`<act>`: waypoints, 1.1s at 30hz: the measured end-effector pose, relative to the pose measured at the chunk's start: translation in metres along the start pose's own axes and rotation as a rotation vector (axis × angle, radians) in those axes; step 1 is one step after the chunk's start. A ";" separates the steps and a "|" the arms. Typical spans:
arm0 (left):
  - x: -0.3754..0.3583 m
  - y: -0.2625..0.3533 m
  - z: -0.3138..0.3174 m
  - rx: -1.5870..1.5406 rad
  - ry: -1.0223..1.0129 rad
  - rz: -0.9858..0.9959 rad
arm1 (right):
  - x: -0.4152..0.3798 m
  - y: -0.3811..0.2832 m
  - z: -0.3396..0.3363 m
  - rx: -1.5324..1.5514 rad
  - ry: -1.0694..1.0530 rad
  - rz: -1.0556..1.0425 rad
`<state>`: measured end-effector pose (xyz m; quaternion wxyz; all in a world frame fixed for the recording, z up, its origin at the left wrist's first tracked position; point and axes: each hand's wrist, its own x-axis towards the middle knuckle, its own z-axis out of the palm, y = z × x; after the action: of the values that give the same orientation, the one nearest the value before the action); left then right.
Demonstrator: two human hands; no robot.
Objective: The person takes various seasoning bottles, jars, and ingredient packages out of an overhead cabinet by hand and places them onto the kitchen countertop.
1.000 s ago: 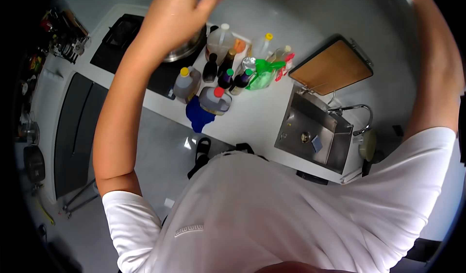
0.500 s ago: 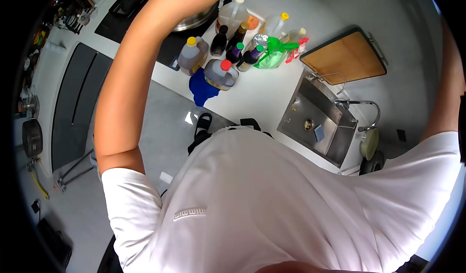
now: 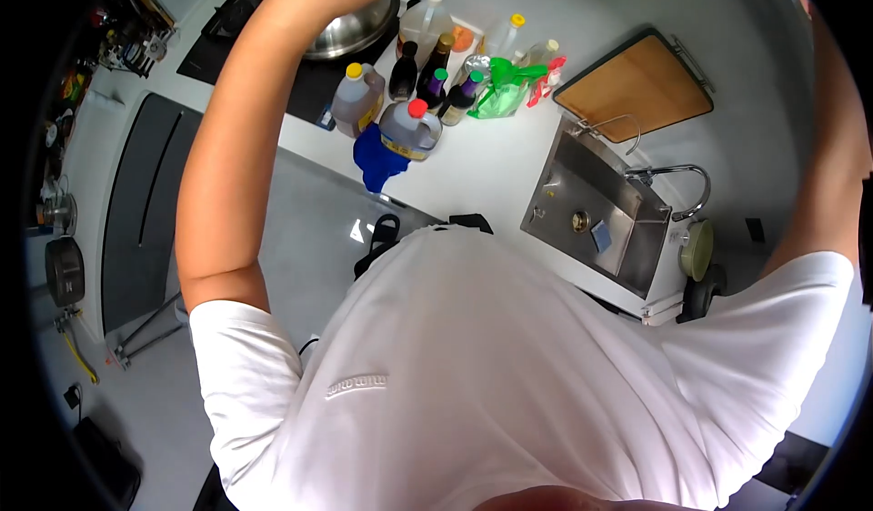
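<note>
Both of my arms are raised in the head view. My left forearm (image 3: 241, 147) runs up to the top edge, where the frame cuts off the hand. My right arm (image 3: 823, 161) rises along the right edge, its hand also out of sight. Beneath the left wrist, a steel pan with a lid (image 3: 355, 34) stands on the black cooktop (image 3: 305, 97). Next to it on the counter are a yellow-capped jug (image 3: 355, 106), a red-capped jug (image 3: 406, 134), dark sauce bottles (image 3: 459, 102) and a green plastic bag (image 3: 509, 88). Whatever either hand holds is hidden.
A blue cloth (image 3: 377, 158) hangs over the counter edge. To the right are a steel sink (image 3: 568, 188) with a blue sponge (image 3: 601, 236), a curved faucet (image 3: 696, 176) and a wooden cutting board (image 3: 637, 84) against the wall. A metal-legged stand (image 3: 150, 329) is on the floor at left.
The view has shifted slightly, so the counter items sit a little higher and more of the pan shows. Both arms stay raised, with no object visibly moved.
</note>
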<state>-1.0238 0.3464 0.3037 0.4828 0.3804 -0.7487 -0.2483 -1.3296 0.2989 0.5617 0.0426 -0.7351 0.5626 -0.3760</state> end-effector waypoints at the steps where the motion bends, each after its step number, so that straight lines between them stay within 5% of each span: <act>1: 0.003 0.001 0.002 -0.025 -0.019 -0.016 | -0.006 -0.003 -0.008 0.030 -0.022 -0.062; 15: -0.012 0.045 0.058 -0.443 -0.265 -0.058 | -0.229 -0.024 -0.021 0.428 0.209 -0.384; 19: -0.032 0.004 0.091 -0.556 -0.228 -0.154 | -0.308 0.035 0.042 0.323 0.130 -0.044; 27: -0.074 -0.065 0.096 -0.285 -0.286 -0.353 | -0.436 0.214 0.251 0.089 -0.269 0.576; 28: -0.083 -0.076 0.093 -0.273 -0.249 -0.418 | -0.460 0.243 0.287 0.157 -0.126 0.408; 33: -0.152 -0.121 0.084 -0.129 -0.286 -0.695 | -0.501 0.275 0.361 0.203 -0.254 0.552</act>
<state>-1.0235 0.3986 0.0991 0.2835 0.5420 -0.6177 -0.4944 -1.3732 0.4995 -0.0824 0.2860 -0.5876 0.6906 -0.3098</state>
